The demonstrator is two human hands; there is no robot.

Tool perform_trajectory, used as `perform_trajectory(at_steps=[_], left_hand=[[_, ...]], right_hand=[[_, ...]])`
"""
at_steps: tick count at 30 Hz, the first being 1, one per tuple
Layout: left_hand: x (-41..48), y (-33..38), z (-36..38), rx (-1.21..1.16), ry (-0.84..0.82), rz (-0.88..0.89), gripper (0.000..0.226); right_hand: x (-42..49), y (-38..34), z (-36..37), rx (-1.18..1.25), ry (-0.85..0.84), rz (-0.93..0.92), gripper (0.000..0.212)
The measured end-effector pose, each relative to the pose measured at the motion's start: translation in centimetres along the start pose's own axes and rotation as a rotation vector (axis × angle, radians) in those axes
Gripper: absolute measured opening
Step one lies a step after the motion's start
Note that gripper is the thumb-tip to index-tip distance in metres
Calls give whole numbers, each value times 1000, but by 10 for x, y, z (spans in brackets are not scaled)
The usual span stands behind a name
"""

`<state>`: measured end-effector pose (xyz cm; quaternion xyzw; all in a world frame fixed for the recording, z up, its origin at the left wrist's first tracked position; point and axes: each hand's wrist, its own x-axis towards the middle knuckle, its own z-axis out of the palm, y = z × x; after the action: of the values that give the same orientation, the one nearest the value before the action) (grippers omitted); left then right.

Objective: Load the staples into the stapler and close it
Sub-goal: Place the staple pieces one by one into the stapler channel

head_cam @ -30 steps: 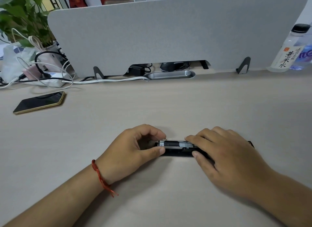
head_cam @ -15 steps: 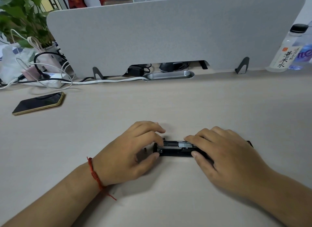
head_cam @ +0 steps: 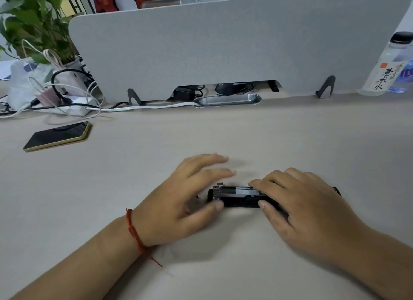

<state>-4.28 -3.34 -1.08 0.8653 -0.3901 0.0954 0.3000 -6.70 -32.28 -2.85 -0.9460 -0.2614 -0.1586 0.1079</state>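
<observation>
A small black stapler (head_cam: 237, 198) lies flat on the desk with its metal staple channel facing up and its left end showing. My right hand (head_cam: 297, 201) covers its right half, index finger on top and thumb against the near side, holding it down. My left hand (head_cam: 190, 194) is just left of the stapler, fingers spread and blurred above the desk, thumb tip close to the stapler's left end. A tiny metal bit (head_cam: 197, 196) lies beside the left thumb. I cannot tell whether staples sit in the channel.
A phone (head_cam: 58, 136) lies at the far left. Cables and a power strip (head_cam: 73, 108) crowd the back left beside a potted plant (head_cam: 42, 31). A grey divider (head_cam: 234, 47) runs along the back, with a water bottle (head_cam: 386, 69) at the far right.
My left hand has let go of the stapler's left end and opened, its fingers lifting and spreading forward. The right hand and stapler have stayed put.
</observation>
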Motion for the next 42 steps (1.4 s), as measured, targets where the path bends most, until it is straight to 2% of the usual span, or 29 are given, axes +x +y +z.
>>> perform_trajectory(at_steps=[2, 4, 7, 12, 17, 22, 28, 34, 38, 42], left_hand=[[-3, -5, -9, -21, 112, -52, 41], [-6, -10, -15, 4, 124, -72, 32], [-6, -15, -19, 48, 47, -100, 26], [-10, -23, -29, 12, -138, -187, 42], [-15, -33, -41, -47, -277, -307, 41], [-17, -33, -43, -39, -347, -261, 42], [-19, -34, -53, -19, -414, -292, 37], [-18, -30, -52, 5, -433, -296, 35], [-18, -33, -53, -11, -433, -299, 27], [-15, -35, -39, 14, -289, -287, 12]], right_hand=[[0, 1, 0, 9, -6, 0, 34], [0, 2, 0, 9, -7, 3, 34], [-1, 2, 0, -3, -10, -5, 33], [-1, 0, -2, -15, -1, -22, 30], [-2, 0, -3, 7, -34, 0, 28], [-1, 0, -3, 19, -39, 13, 28], [-1, 0, -2, 16, -27, 15, 29], [-2, 0, -3, 22, -25, 15, 29], [-1, 0, -3, 25, -25, 20, 29], [0, 0, -3, 23, -33, 26, 29]])
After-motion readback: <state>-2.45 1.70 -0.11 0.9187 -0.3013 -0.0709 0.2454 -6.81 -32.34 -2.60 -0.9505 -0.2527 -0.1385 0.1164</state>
